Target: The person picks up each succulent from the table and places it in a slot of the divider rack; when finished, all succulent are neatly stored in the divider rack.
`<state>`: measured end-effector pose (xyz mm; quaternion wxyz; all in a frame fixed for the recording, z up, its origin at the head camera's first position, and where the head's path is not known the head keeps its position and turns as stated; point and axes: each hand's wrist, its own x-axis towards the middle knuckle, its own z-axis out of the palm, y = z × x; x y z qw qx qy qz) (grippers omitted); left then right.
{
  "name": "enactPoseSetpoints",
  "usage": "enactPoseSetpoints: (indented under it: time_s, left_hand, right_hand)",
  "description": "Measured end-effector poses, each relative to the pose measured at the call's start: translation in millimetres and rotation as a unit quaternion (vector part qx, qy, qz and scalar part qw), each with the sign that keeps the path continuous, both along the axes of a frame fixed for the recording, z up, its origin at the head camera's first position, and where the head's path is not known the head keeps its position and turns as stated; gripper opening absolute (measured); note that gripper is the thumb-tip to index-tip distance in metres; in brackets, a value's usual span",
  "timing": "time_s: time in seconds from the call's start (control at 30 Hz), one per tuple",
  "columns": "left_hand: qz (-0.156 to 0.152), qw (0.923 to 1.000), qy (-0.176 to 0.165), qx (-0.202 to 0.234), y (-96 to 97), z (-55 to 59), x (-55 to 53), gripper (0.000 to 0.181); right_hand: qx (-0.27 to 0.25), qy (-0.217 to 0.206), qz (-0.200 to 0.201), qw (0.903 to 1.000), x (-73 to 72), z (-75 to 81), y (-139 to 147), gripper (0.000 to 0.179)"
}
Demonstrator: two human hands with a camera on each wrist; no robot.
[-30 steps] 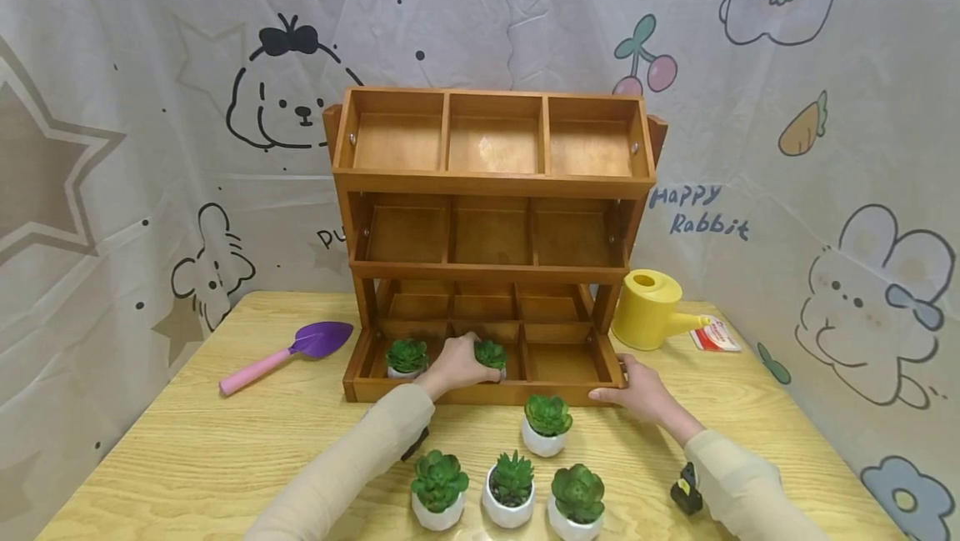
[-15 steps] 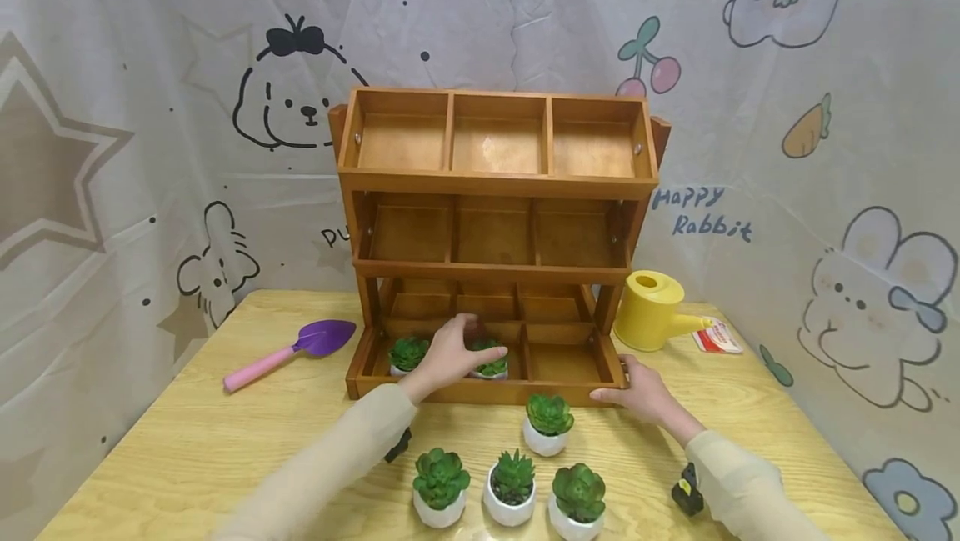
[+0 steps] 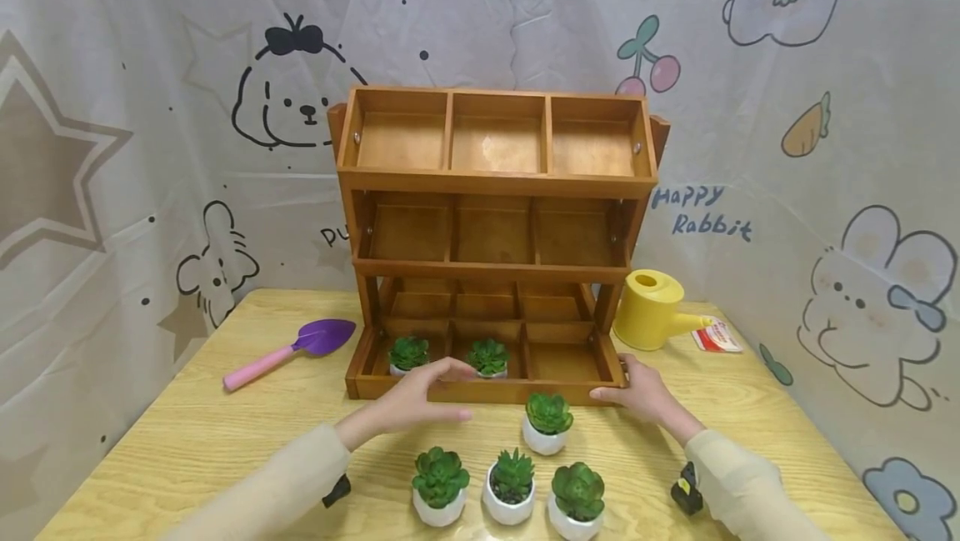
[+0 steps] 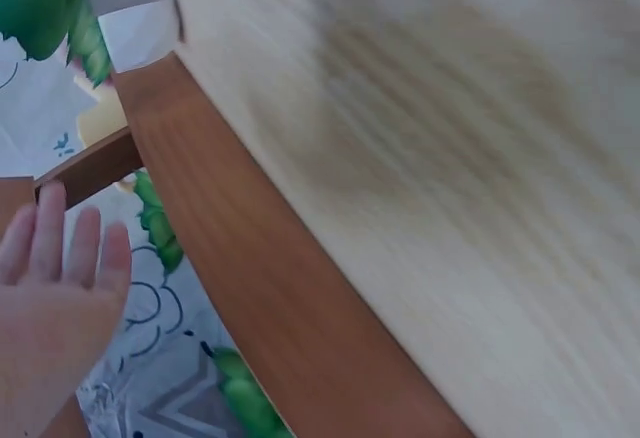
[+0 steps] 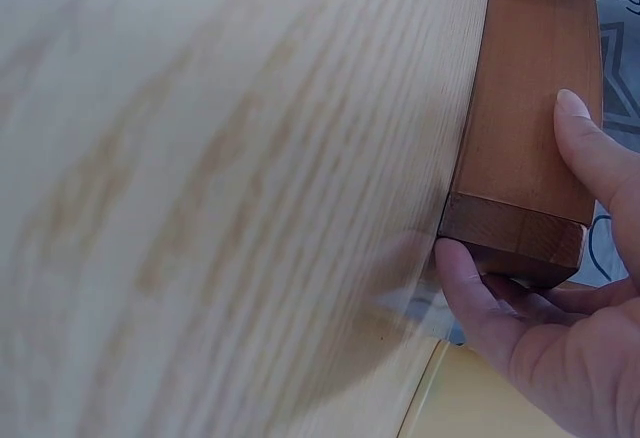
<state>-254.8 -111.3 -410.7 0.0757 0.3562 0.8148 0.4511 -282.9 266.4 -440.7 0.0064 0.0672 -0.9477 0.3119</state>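
My left hand (image 3: 416,398) is off the pots, in front of the tiered wooden plant shelf (image 3: 491,274), thumb and fingers apart with nothing between them. Its fingers look straight in the left wrist view, where the hand (image 4: 60,308) is partly cut off. A succulent in a white pot (image 3: 487,358) sits in the bottom tier's middle compartment, and another succulent (image 3: 408,353) in the left one. My right hand (image 3: 647,395) grips the shelf's front right corner. In the right wrist view, its thumb (image 5: 590,153) lies on the front board (image 5: 530,88) and the fingers curl round the end.
On the table stand several potted succulents: one near the shelf (image 3: 547,424) and a front row with left (image 3: 440,487), middle (image 3: 511,488) and right (image 3: 576,501) pots. A purple trowel (image 3: 292,353) lies left. A yellow watering can (image 3: 651,310) and a red-white packet (image 3: 717,336) are right.
My left hand has let go of the succulent in the middle compartment and drawn back toward the lower left. The right hand has stayed on the shelf corner.
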Motion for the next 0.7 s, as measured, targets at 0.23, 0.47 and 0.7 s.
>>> enactPoseSetpoints:
  time_s: [0.23,0.47,0.7]
  left_hand:
    - [-0.122,0.9886,-0.073,-0.048,-23.3,-6.2,10.1,0.072]
    - [-0.182,0.971,-0.134,-0.077,-29.2,-14.8,16.9,0.079]
    - [-0.2,0.9662,-0.14,-0.083,-28.4,-23.1,20.0,0.08]
  right_hand:
    - [0.002,0.0,-0.002,1.0,-0.2,-0.1,0,0.089]
    - [0.002,0.001,-0.002,1.0,0.3,-0.3,0,0.088]
    - [0.003,0.0,-0.002,1.0,-0.3,-1.0,0,0.086]
